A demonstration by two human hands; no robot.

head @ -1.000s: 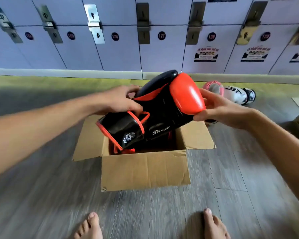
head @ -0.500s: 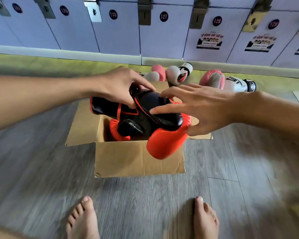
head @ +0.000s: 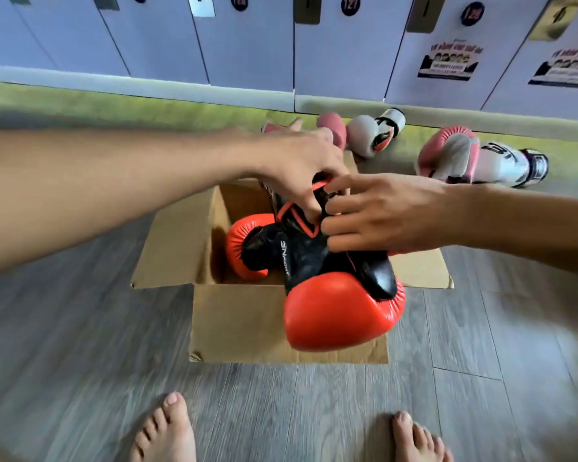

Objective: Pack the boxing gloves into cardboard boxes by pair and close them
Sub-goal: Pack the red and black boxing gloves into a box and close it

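Note:
An open cardboard box (head: 247, 325) stands on the grey floor in front of my bare feet. A red and black boxing glove (head: 334, 305) hangs over the box's front right rim, padded end toward me. My left hand (head: 301, 168) and my right hand (head: 384, 215) both grip its black cuff above the box. A second red and black glove (head: 244, 248) lies inside the box at the left, partly hidden by the held one.
Two pink and white boxing gloves (head: 371, 135) (head: 464, 158) lie on the floor behind the box, near the wall of purple lockers (head: 247, 45). The box's side flaps (head: 167, 248) are spread open. My feet (head: 167, 431) stand close to the box's front.
The held glove has turned round and come down: its red padded end swung from the far right to the box's front rim. My hands shifted to its cuff.

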